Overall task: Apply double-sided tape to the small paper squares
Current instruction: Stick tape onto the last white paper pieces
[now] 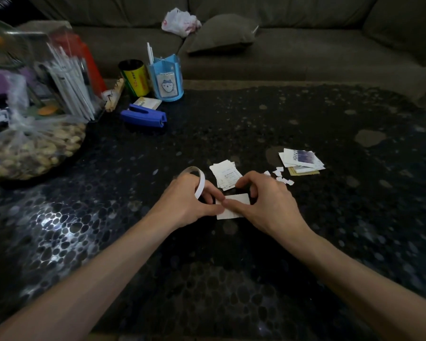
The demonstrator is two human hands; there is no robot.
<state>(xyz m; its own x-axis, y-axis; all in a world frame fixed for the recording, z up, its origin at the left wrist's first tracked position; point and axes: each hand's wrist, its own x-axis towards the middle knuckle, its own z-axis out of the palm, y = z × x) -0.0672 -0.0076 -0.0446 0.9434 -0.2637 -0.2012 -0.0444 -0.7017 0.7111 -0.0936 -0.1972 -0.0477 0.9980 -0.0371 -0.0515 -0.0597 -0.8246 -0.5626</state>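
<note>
Our left hand [187, 203] closes its grip on the tape roll [200, 179] while our right hand [268, 200] pinches the paper square [239, 200] against the worktop [231, 267], steadying it for taping.

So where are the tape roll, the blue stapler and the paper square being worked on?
tape roll [200, 182], head view, on the ring's white outer band.
blue stapler [145, 117], head view, on its top arm.
paper square [239, 199], head view, on its bare white middle.
</note>
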